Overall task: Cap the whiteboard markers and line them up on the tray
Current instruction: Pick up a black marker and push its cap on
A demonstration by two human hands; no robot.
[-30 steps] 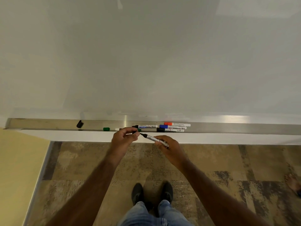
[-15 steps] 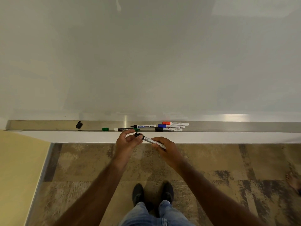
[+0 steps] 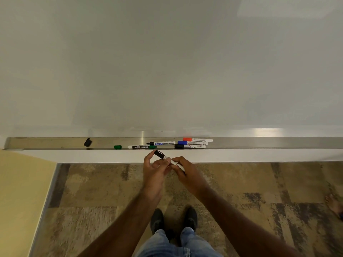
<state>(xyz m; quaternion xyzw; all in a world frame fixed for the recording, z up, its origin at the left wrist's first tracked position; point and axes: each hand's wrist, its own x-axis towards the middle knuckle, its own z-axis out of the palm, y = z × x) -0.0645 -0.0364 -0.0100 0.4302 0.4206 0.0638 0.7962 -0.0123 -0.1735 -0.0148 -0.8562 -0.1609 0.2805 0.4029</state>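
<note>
Both hands hold one black marker (image 3: pixel 161 156) just below the metal tray (image 3: pixel 259 142). Its black cap sits on the tip, pointing up-left. My left hand (image 3: pixel 155 168) pinches the marker near the cap; my right hand (image 3: pixel 187 173) grips the white barrel. On the tray lie a red-capped marker (image 3: pixel 197 139), a blue-capped marker (image 3: pixel 193 143) and a black-capped marker (image 3: pixel 190 146), stacked closely. Left of them lies an uncapped black-tipped marker (image 3: pixel 161 143) and a green marker (image 3: pixel 142 147) without its cap. A loose green cap (image 3: pixel 117 147) and a loose black cap (image 3: pixel 88 142) lie further left.
The whiteboard (image 3: pixel 167 62) fills the upper view above the tray. A yellow wall (image 3: pixel 20 191) stands at the left. Patterned carpet (image 3: pixel 259 191) lies below, with my shoes (image 3: pixel 173 219) on it. Another person's bare foot (image 3: pixel 334 204) shows at the right edge.
The black cap in my left hand has gone onto the marker's bare tip. Both hands have drawn together around the marker, slightly lower than the tray.
</note>
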